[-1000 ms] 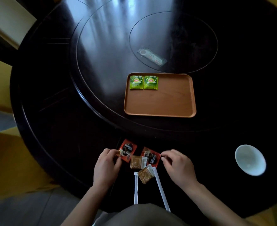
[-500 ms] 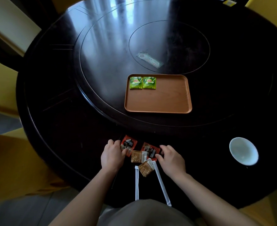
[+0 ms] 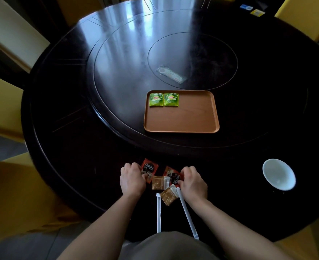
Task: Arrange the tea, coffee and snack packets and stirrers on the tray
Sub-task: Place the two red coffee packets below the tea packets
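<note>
An orange-brown tray (image 3: 192,119) sits on the dark round table, with two green tea packets (image 3: 163,99) side by side in its far left corner. Near the table's front edge lie two red coffee packets, two brown snack packets and two white wrapped stirrers. My left hand (image 3: 132,180) pinches the left coffee packet (image 3: 150,167). My right hand (image 3: 192,182) grips the right coffee packet (image 3: 173,175). Between my hands lie one snack packet (image 3: 159,182) and a second snack packet (image 3: 169,197). The stirrers (image 3: 158,212) run toward my body.
A white bowl (image 3: 278,174) stands on the table at the right. A clear plastic sleeve (image 3: 171,74) lies beyond the tray on the inner turntable. Yellow chairs surround the table.
Both hands have closed their fingers on the two red coffee packets. The view has pulled back, showing more of the table and my arms.
</note>
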Demonstrator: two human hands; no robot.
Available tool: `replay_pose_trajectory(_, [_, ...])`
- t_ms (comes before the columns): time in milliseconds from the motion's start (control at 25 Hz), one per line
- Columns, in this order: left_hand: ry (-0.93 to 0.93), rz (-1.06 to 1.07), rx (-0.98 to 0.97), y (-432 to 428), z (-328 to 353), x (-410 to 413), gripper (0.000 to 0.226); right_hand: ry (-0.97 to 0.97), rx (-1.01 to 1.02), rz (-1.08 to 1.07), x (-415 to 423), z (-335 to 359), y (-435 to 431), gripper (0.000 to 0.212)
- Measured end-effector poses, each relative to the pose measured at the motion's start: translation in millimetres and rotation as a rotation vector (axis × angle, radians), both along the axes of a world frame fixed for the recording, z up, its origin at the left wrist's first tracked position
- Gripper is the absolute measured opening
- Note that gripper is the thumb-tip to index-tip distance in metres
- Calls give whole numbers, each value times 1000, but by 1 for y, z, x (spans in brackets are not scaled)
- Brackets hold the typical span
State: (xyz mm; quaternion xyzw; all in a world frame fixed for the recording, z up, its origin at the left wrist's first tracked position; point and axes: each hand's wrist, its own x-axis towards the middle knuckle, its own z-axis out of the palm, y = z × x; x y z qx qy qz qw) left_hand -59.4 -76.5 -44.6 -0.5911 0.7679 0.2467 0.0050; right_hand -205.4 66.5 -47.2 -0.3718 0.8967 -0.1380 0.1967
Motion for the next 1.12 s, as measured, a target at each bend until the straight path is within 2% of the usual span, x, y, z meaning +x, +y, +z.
replay_pose_trajectory(200, [70, 57, 40, -1, -4, 2, 43, 9, -101, 59, 3, -3, 12, 8])
replay_pose_trajectory(280, [71, 83, 82, -4, -4, 1, 40, -26, -148, 77, 4, -2, 14, 4])
replay_pose_trajectory(480, [156, 156, 141, -7, -2, 2, 19, -132, -251, -58, 7, 1, 17, 7])
replay_pose_trajectory(680, [316, 217, 178, 0, 3, 20, 5, -127, -300, -94, -5, 7, 28, 19])
replay_pose_trajectory(840, [427, 254, 205, 12, 12, 37, 7, -142, -298, -155, -9, 8, 41, 23])
replay_pose_trajectory(1120, [547, 235, 230, 9, 28, 41, 10, -112, -442, -221, -20, 31, 41, 20])
